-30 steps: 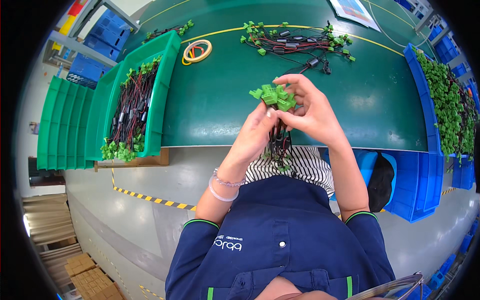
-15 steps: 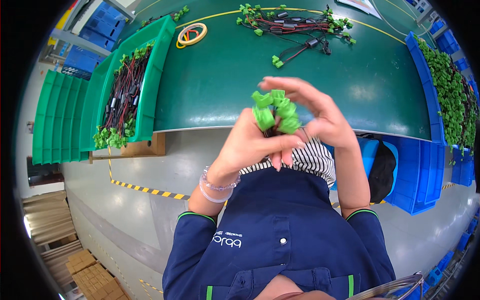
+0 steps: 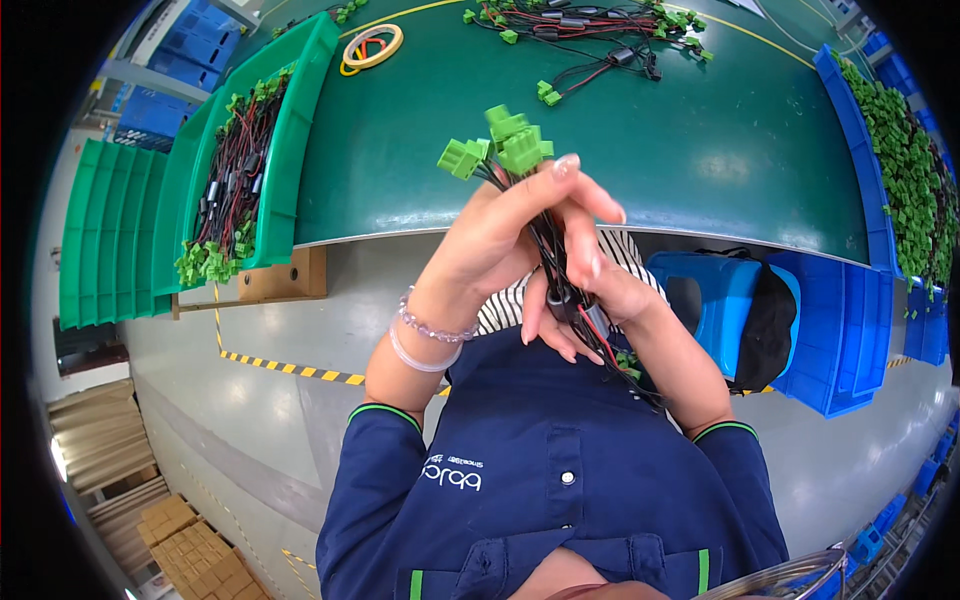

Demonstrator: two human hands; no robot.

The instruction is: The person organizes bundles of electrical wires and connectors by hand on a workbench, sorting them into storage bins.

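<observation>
My left hand (image 3: 505,235) grips a bundle of black and red wires just below a cluster of green plug connectors (image 3: 500,145), which stick up above my fingers. My right hand (image 3: 590,290) holds the same wire bundle (image 3: 570,300) lower down, close to my chest, with the fingers curled around small black parts on the wires. The lower ends of the wires trail past my right wrist with a few more green connectors. Both hands are raised over the near edge of the green table (image 3: 620,150).
A green bin (image 3: 290,150) at the left holds several wire harnesses. More harnesses (image 3: 590,25) lie at the table's far side beside a yellow tape ring (image 3: 372,45). Blue bins (image 3: 860,150) at the right hold green connectors. A blue stool (image 3: 720,300) stands under the table.
The hands have come down toward my chest. The left hand slid up to just under the connector cluster, and the right hand dropped lower along the wires.
</observation>
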